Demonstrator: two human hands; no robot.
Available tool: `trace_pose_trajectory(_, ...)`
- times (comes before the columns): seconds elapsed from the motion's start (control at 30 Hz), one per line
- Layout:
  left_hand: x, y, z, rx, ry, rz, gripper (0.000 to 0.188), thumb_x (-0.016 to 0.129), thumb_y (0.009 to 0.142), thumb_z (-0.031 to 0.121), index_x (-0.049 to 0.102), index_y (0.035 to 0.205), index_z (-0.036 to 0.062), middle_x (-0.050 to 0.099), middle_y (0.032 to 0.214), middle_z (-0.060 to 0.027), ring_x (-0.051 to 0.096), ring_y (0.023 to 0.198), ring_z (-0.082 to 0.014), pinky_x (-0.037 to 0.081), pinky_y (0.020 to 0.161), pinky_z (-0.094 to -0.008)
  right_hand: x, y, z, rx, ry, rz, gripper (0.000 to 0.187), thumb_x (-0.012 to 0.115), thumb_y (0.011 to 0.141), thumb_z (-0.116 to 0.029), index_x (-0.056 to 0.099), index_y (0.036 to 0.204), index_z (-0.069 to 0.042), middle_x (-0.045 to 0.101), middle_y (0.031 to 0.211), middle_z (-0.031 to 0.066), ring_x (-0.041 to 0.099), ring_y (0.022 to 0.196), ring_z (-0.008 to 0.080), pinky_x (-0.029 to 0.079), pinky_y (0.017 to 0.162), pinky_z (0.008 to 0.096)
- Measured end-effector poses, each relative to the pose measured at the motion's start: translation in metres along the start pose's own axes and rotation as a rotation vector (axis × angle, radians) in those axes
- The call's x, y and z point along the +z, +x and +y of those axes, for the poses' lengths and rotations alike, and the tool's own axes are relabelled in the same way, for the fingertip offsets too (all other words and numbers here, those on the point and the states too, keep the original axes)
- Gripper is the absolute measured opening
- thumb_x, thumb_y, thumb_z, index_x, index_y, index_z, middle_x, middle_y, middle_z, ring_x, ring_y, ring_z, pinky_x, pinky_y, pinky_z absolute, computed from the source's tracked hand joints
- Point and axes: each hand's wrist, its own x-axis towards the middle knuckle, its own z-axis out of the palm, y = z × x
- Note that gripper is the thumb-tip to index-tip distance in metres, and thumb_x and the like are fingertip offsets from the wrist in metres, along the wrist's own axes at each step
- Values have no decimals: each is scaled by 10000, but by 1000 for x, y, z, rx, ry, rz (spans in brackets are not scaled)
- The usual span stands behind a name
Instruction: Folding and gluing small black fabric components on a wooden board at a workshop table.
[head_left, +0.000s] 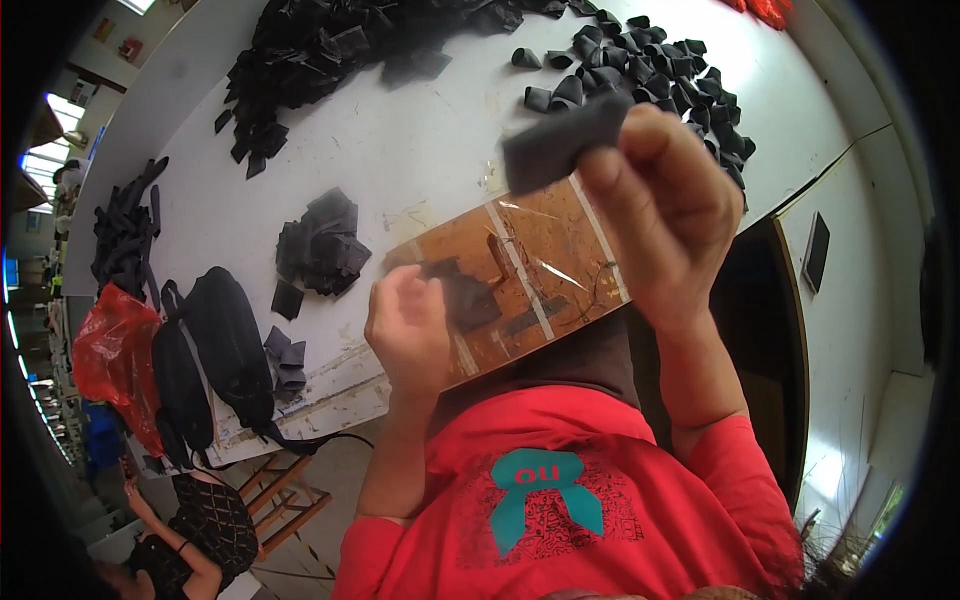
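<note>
My right hand (665,205) is raised above the table and pinches a flat dark grey fabric piece (562,142) between thumb and fingers. My left hand (408,325) rests on a brown wooden board (530,255) at the table's near edge, fingers curled on a black fabric piece (468,295) lying on the board. Pale tape strips cross the board. My red sleeves and red shirt fill the lower middle of the view.
On the white table (420,150) lie a large heap of black fabric pieces (340,45), a spread of folded black cones (650,75), and a small black stack (322,245). A black backpack (215,355) and red bag (115,345) sit at left. Another person (195,535) sits lower left.
</note>
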Motion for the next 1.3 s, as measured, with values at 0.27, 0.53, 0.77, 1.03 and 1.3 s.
trace_pose_trajectory(0.27, 4, -17, -47, -9, 282, -115, 177, 651, 705, 61, 548, 844, 20, 521, 843, -140, 530, 793, -293, 427, 684, -365, -21, -62, 61, 521, -234, 160, 141, 569, 825, -85, 591, 902, 32, 580, 665, 46, 507, 585, 63, 413, 527, 212)
trace_pose_trajectory(0.53, -14, -15, -12, -725, -1106, -292, 205, 590, 781, 16, 542, 979, 29, 595, 879, -57, 586, 729, -126, 476, 638, -235, 32, -125, 21, 568, 41, -251, 244, 640, 750, -74, 556, 966, 1, 537, 804, 94, 549, 709, 154, 450, 611, 267)
trace_pose_trajectory(0.77, -15, -32, 12, -688, -1300, -552, 345, 588, 775, 75, 475, 1096, 17, 556, 1023, -103, 570, 893, -192, 475, 773, -322, 32, -121, 23, 616, 227, -208, 143, 616, 754, -26, 550, 877, 0, 531, 848, 81, 534, 739, 169, 436, 635, 259)
trace_pose_trajectory(1.03, -34, 3, 13, -547, -807, -775, 244, 565, 837, 173, 538, 959, -37, 581, 883, -66, 555, 826, -104, 435, 752, -225, 10, -87, 15, 324, -105, -587, 91, 598, 747, -11, 552, 823, -35, 541, 862, 70, 508, 797, 242, 426, 682, 304)
trace_pose_trajectory(1.3, -29, 4, 19, -570, -578, -841, 87, 600, 752, -10, 555, 826, -4, 576, 691, -38, 555, 556, -97, 449, 510, -207, 3, -94, 18, 132, -298, -664, 146, 645, 660, -96, 576, 783, -56, 529, 837, 73, 513, 831, 249, 463, 665, 336)
